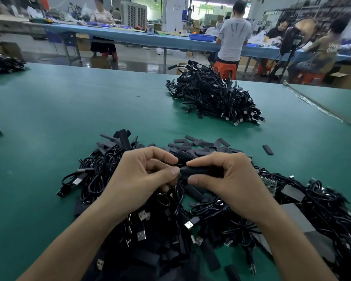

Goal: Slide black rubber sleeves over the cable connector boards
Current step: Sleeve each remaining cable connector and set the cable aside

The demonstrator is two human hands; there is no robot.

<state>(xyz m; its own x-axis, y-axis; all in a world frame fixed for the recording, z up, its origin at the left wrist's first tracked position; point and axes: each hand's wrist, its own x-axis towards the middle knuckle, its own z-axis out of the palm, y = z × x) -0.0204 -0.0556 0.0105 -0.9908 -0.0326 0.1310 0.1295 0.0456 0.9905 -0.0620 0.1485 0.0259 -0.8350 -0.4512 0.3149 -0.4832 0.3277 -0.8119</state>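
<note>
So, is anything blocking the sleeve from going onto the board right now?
Nothing visible. The right hand grips the black sleeve, the left hand pinches its end; the board itself is hidden under them.

Pinched between the left hand (144, 175) and right hand (227, 179), the rubber sleeve (199, 172) is looking matt. Beneath them, plastic-jacketed cables (101, 173) are shining faintly, metal plugs (141, 235) are glinting, and the green table mat (69, 110) is lying smooth and dull.
</note>
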